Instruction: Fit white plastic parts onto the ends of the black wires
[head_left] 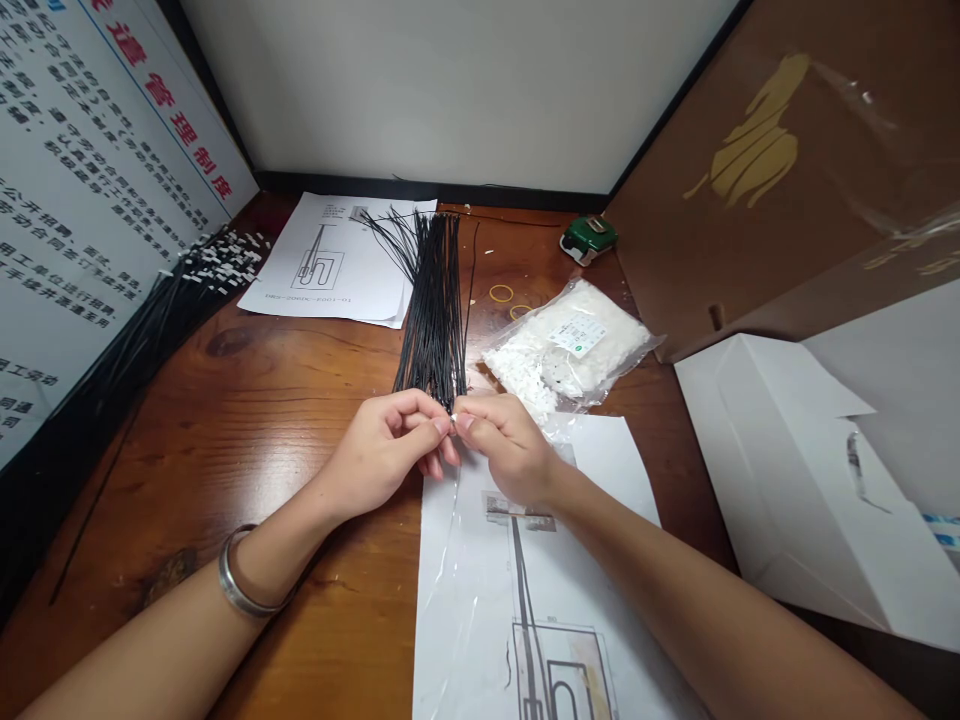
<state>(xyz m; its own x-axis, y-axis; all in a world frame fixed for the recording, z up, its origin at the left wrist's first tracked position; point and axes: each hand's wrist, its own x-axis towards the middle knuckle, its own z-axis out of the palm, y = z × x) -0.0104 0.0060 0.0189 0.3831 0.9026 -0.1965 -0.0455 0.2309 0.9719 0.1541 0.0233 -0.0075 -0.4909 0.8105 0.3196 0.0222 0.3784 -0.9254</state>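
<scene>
Two bare hands meet at a small white piece [453, 420], in front of a bundle of black wires [431, 310]
The right hand [506, 445] has its thumb and forefinger pinching the small white piece; the left hand [394, 440] has its thumb and forefinger pressed together just beside, but whether they grip the piece or a wire is too small to tell. The bundle of black wires lies on the wooden table [247, 400], right beyond the fingertips, its far part partly over a printed paper [281, 290]. To the right of the bundle there is a clear bag [600, 330] of white pieces, and the near drawing sheet [465, 610] lies under the right forearm
</scene>
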